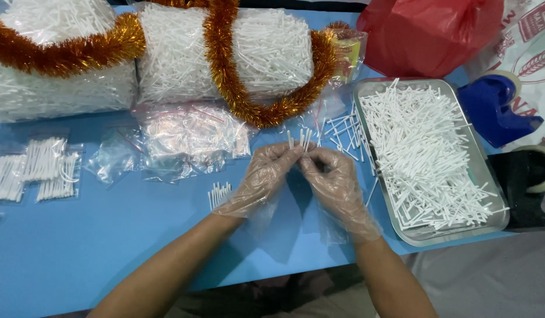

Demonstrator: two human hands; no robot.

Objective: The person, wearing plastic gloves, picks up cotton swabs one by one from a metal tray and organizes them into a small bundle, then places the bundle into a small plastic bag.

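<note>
White plastic sticks, thin, bunched upright

Toward eleven o'clock we see a big clear plastic sack packed with white sticks, and just beside it, at twelve, a second stuffed sack of the same kind. In front of these, near the centre, lies a heap of empty clear zip bags, crinkled and shiny, with thin red seal lines. At nine o'clock we find small filled clear bags, flat and rectangular, each holding a row of white sticks. At one o'clock sits a bulging red plastic bag, and beside it a small yellowish packet. At two o'clock we glimpse a white printed bag with red patterns.
</note>
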